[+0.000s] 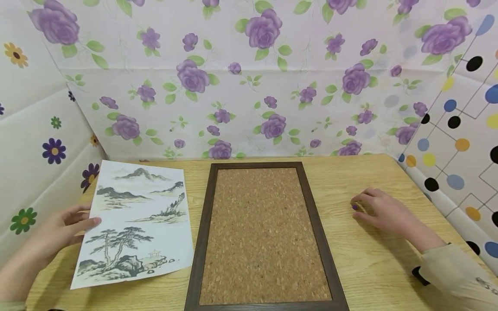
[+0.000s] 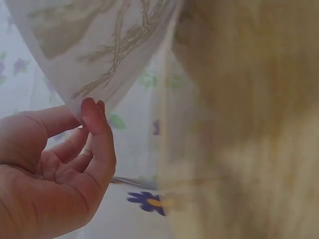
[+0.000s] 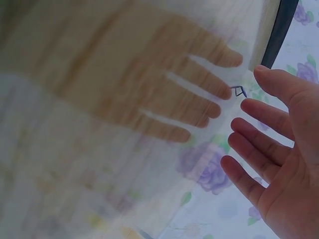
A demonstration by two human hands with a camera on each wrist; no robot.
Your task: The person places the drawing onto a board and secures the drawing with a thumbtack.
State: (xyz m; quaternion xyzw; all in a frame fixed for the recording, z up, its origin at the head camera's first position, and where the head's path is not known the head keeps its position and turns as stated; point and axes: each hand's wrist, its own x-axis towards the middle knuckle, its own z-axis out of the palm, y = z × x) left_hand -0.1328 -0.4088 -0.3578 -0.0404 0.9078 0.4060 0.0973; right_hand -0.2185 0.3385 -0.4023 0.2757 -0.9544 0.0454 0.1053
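A white sheet of paper point(image 1: 171, 242) with a printed ink landscape of mountains and pine trees is tilted up at the left. My left hand point(image 1: 70, 226) pinches its left edge between thumb and fingers; in the left wrist view the paper point(image 2: 55, 64) hangs from those fingertips. In the middle lies a cork board point(image 1: 264, 233) in a dark brown frame. Right of it, my right hand point(image 1: 383, 211) is low over the table. A tiny purple pin-like piece point(image 1: 355, 207) sits by its thumb and index fingertips, which stand apart in the right wrist view.
The light wood table point(image 1: 350, 168) is backed by a cloth point(image 1: 233, 108) with purple roses. A dotted cloth point(image 1: 463, 164) hangs at the right, a flowered one point(image 1: 35, 125) at the left. A small black object point(image 1: 420, 275) shows by the right cuff.
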